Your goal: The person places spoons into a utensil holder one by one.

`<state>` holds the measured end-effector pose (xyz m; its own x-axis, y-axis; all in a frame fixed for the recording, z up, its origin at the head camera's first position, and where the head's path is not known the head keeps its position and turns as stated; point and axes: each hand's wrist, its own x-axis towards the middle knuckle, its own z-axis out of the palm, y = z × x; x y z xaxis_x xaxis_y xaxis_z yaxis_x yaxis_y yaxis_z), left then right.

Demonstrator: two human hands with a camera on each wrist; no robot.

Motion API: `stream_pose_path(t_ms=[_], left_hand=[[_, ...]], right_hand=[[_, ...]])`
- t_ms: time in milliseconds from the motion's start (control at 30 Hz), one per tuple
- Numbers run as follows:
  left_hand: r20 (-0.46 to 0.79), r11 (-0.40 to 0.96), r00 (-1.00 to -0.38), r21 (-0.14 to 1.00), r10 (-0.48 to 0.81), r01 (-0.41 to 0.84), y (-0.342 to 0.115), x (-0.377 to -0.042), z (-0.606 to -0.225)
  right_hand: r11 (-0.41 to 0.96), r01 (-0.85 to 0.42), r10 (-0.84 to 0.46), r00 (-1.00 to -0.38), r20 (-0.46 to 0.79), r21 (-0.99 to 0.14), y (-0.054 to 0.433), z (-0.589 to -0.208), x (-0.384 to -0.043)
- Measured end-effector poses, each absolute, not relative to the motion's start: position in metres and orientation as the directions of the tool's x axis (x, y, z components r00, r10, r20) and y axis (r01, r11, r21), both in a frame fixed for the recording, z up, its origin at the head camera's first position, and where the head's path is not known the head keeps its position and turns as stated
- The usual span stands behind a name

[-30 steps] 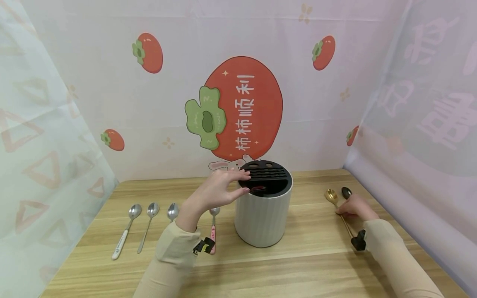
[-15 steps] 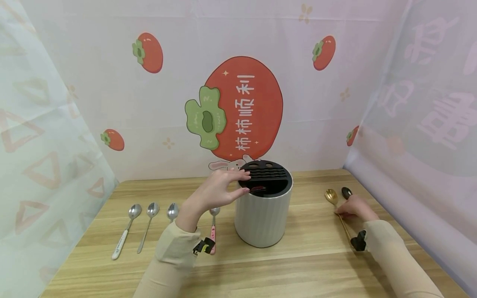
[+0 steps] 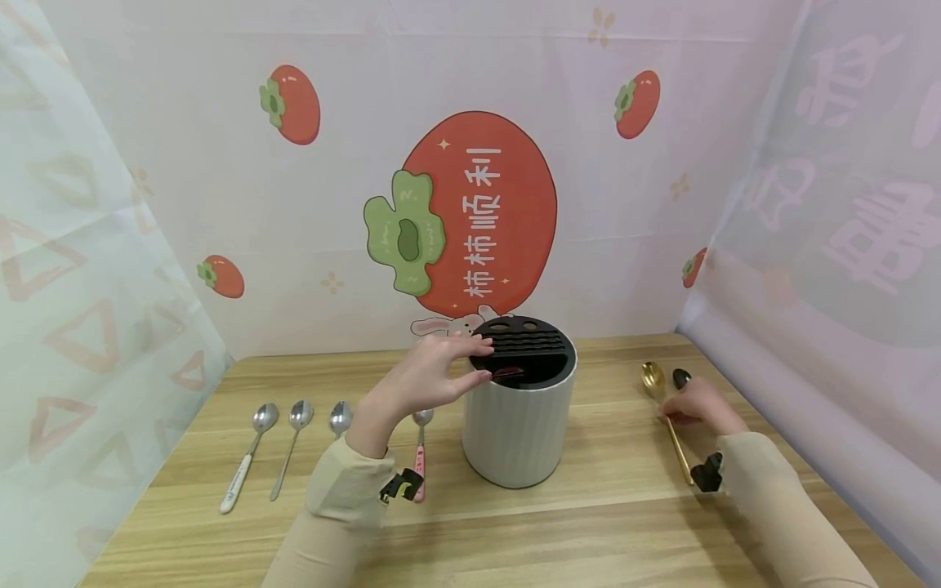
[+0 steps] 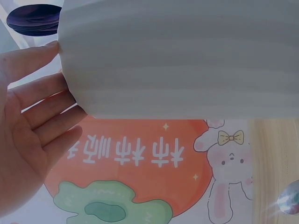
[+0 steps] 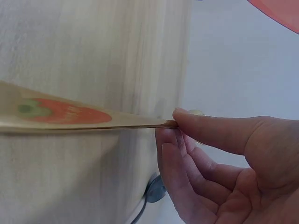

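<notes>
My right hand [image 3: 698, 402] pinches a gold spoon [image 3: 680, 453] by its handle, between thumb and fingertips. The right wrist view shows the gold handle [image 5: 60, 114] running from the pinch. A black spoon [image 3: 681, 378] lies just beyond that hand, partly hidden by it. My left hand [image 3: 434, 371], fingers extended, touches the rim of a white ribbed utensil holder [image 3: 515, 441] with a black divided top. Inside the holder's front opening sits a dark, shiny oval thing [image 3: 509, 372]; its kind is unclear.
Left of the holder, several silver spoons lie in a row on the wooden table [image 3: 559, 531]. One has a white handle [image 3: 237, 483] and one a pink handle [image 3: 421, 469]; my left arm partly covers another spoon [image 3: 341, 416]. A printed cloth [image 3: 353, 73] stands behind.
The gold spoon has shifted slightly away from me in my right hand's pinch, and its handle end now shows beside the wrist camera. My left hand stays at the holder's rim.
</notes>
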<state>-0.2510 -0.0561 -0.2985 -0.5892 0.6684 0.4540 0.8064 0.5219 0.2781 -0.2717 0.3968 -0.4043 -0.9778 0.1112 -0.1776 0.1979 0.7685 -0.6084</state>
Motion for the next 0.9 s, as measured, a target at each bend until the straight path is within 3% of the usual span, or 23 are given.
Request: stream_pose_path(t_ms=[900], left_hand=[[0.462, 0.52, -0.585, 0.274, 0.666, 0.809, -0.056, -0.252, -0.3]], right_hand=[[0.835, 0.075, 0.047, -0.997, -0.066, -0.544, 0.374, -0.375, -0.263]])
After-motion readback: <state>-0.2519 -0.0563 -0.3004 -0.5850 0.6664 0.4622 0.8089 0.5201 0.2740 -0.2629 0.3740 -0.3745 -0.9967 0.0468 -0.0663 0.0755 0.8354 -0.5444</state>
